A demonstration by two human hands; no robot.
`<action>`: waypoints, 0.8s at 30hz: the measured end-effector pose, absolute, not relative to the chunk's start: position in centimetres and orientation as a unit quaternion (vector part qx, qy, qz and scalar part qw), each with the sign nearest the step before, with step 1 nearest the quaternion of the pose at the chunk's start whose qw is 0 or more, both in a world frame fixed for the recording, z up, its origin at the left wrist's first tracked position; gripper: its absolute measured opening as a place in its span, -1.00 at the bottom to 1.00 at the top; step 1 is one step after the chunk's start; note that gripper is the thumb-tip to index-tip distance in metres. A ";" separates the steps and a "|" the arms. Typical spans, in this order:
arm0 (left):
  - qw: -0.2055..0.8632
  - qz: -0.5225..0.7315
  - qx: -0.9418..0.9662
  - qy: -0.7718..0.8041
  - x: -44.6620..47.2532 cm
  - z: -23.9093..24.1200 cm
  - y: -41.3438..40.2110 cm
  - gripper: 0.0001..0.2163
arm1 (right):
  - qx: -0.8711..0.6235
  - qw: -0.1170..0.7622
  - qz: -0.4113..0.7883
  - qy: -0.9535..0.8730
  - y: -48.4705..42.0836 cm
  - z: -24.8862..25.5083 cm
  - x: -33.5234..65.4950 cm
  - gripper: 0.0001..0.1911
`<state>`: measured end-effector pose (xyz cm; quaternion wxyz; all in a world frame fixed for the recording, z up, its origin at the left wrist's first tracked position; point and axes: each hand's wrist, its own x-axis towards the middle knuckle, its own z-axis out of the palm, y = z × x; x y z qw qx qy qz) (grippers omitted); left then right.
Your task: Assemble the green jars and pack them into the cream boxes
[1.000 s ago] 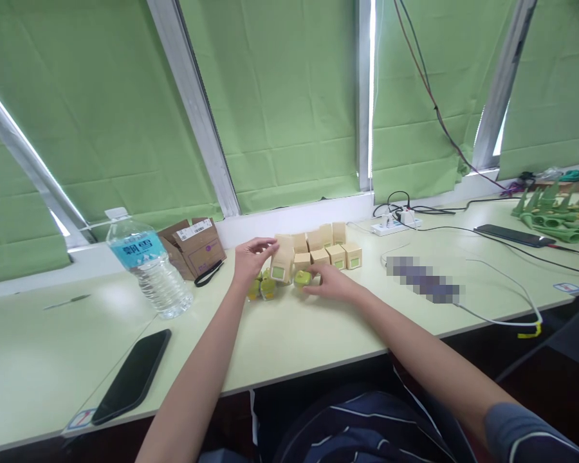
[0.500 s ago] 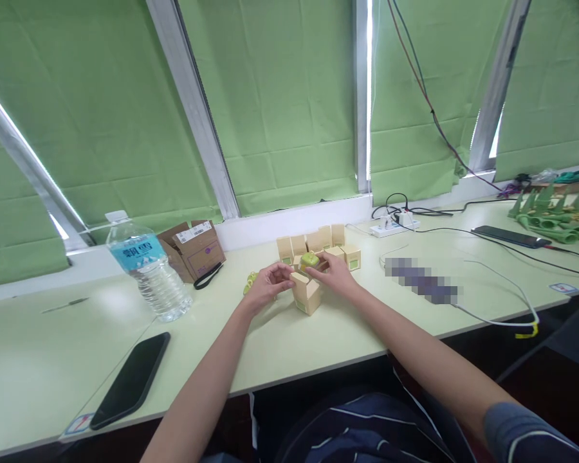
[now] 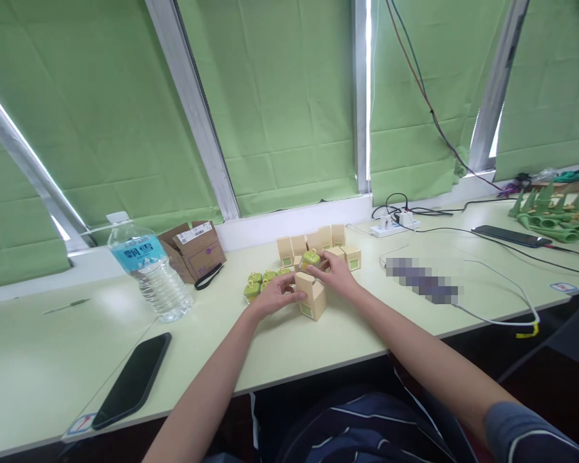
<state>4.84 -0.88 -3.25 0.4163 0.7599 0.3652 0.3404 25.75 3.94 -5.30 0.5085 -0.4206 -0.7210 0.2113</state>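
My right hand (image 3: 336,273) grips a small green-lidded jar (image 3: 311,258) with a loop on top, held above and behind a small tan cardboard box (image 3: 313,305). The box stands on the table with its lid flap raised, and my left hand (image 3: 277,297) holds it by its left side, thumb in front. Just left and behind my left hand is a cluster of similar green-lidded jars (image 3: 253,286), partly hidden by the fingers. Several more tan boxes (image 3: 285,252) stand behind my hands, some with raised flaps.
To the left are a water bottle (image 3: 149,267), a brown carton (image 3: 200,254) and a black phone (image 3: 134,379). A power strip (image 3: 390,226) with cables, a blurred-out object (image 3: 422,281), another phone (image 3: 511,236) and green cone-shaped pieces (image 3: 560,212) are on the right.
The held box has shifted slightly right and towards me, with my left hand following. More of the jar cluster shows. The jar in my right hand has barely moved.
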 end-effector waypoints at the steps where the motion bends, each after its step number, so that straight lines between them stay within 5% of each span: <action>1: 0.425 0.340 0.757 0.362 4.9 -3.2 -0.9 -0.57 | -0.417 0.509 0.211 -0.723 4.0 -5.3 25.7 -0.49; 24: 0.372 0.406 0.732 0.403 4.3 -3.2 -0.1 -0.54 | -0.356 0.518 0.267 -0.731 3.8 -5.2 25.8 -0.55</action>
